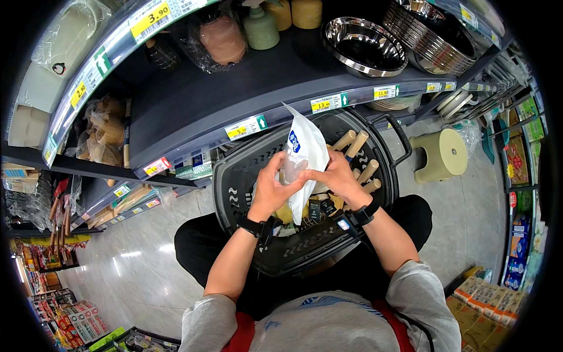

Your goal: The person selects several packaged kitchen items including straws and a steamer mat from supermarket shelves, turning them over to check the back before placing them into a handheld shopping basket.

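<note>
A white plastic packet (308, 154) with a blue emblem stands upright between my hands, above a black plastic shopping basket (237, 207). My left hand (273, 187) grips its left side, fingers near a clear part of the packet. My right hand (341, 176) holds it from the right, the thumb across its front. Both wrists wear black straps with small devices. In the basket, several wooden handles (368, 170) point up at the right, beside small dark-labelled items (314, 209). The packet and my hands hide part of the contents.
A dark shelf (198, 105) curves ahead, bearing steel basins (365, 48), a green ceramic-looking bottle (261, 28) and a wrapped pink container (223, 39). A pale green plastic stool (444, 156) stands on the floor at right. Stacked packs (488, 299) lie at lower right.
</note>
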Demonstrator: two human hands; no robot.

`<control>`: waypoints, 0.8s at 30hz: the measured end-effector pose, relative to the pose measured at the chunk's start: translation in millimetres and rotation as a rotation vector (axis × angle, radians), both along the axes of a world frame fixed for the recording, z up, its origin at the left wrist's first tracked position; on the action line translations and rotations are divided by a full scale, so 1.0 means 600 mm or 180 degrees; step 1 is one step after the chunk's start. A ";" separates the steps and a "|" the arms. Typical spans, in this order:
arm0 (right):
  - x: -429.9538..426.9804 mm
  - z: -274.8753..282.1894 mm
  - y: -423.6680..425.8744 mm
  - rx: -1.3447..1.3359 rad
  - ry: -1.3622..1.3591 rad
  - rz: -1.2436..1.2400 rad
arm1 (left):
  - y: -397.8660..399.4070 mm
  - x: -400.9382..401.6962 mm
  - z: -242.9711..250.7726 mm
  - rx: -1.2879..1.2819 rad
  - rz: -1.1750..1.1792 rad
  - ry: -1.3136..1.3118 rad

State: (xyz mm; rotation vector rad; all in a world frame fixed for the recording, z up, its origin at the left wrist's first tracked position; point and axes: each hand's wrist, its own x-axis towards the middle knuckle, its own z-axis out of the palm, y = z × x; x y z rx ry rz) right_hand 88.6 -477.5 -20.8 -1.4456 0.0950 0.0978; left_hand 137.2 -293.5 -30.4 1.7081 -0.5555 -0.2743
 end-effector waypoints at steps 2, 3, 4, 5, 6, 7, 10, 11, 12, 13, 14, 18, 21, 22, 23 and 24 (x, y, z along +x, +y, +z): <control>0.000 0.000 0.001 0.0050 0.0013 -0.0002 | 0.001 0.001 -0.003 -0.0038 -0.0043 0.0061; 0.000 -0.001 0.001 0.0049 0.0014 0.0001 | 0.001 0.001 -0.004 -0.0039 -0.0040 0.0062; 0.001 -0.003 0.001 0.0126 0.0000 -0.0015 | 0.001 0.001 -0.005 0.0022 -0.0083 0.0057; 0.001 -0.004 0.001 0.0203 -0.0014 -0.0032 | 0.001 0.002 -0.005 0.0083 -0.0126 0.0051; 0.002 -0.006 0.001 0.0203 -0.0008 -0.0031 | 0.001 0.001 -0.004 0.0083 -0.0126 0.0058; 0.003 -0.007 -0.001 0.0244 -0.0006 -0.0028 | 0.000 0.001 -0.002 0.0160 -0.0066 0.0062; 0.008 -0.008 0.000 0.0413 -0.0016 -0.0010 | -0.003 0.003 0.001 0.0192 0.0056 0.0023; 0.009 -0.009 0.002 0.0536 -0.0037 0.0000 | -0.003 0.002 0.001 0.0143 0.0114 -0.0030; 0.010 -0.009 0.002 0.0536 -0.0034 -0.0001 | -0.004 0.001 0.003 0.0143 0.0114 -0.0027; 0.010 -0.010 0.003 0.0548 -0.0095 -0.0026 | -0.004 0.000 0.004 0.0197 0.0177 -0.0127; 0.011 -0.012 0.003 0.0560 -0.0156 -0.0052 | -0.004 0.000 0.005 0.0251 0.0239 -0.0227; 0.013 -0.025 -0.001 0.0329 -0.0091 -0.0216 | -0.006 0.000 0.001 0.0294 0.0491 -0.0206; 0.015 -0.025 -0.005 -0.0221 -0.0157 -0.0183 | -0.003 0.008 -0.015 0.0269 0.0784 -0.0247; 0.015 -0.024 -0.005 -0.0016 -0.0122 -0.0130 | -0.003 0.011 -0.023 0.0217 0.0874 -0.0409; 0.015 -0.023 -0.005 0.0190 -0.0086 -0.0076 | -0.002 0.012 -0.030 0.0165 0.0964 -0.0571; 0.015 -0.022 -0.003 0.0192 -0.0085 -0.0078 | -0.003 0.012 -0.033 0.0168 0.0962 -0.0570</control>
